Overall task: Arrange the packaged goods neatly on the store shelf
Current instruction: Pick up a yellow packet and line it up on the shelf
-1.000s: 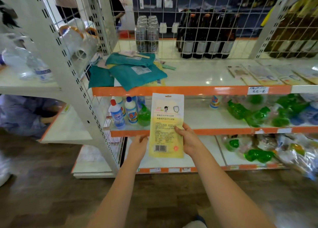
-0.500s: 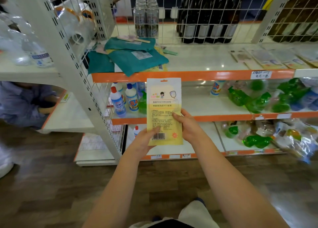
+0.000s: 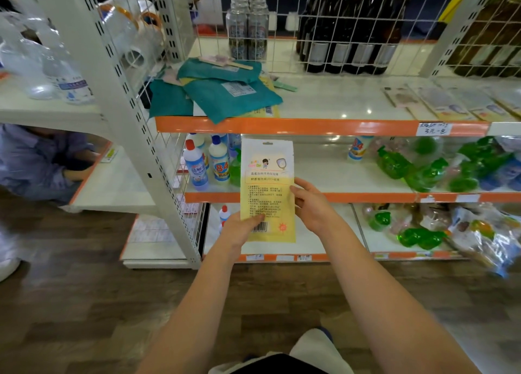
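I hold a flat yellow-and-white packet (image 3: 267, 176) upright in front of the shelves, its printed back facing me. My left hand (image 3: 239, 229) pinches its lower left corner by the barcode. My right hand (image 3: 311, 204) grips its right edge at mid-height. On the top shelf (image 3: 324, 126) an untidy pile of teal packets (image 3: 225, 94) lies at the left. A row of flat packets (image 3: 451, 105) lies at the right end of that shelf.
Dark bottles (image 3: 346, 35) and glass jars (image 3: 248, 26) stand behind a wire grid at the back. The middle shelf holds bleach bottles (image 3: 207, 162) and green refill pouches (image 3: 423, 170). A white upright post (image 3: 132, 114) stands left. A person in blue (image 3: 36, 159) crouches at far left.
My left hand has closed onto the packet's lower left corner. The packet sits slightly lower and closer to me; the view has tilted down a little.
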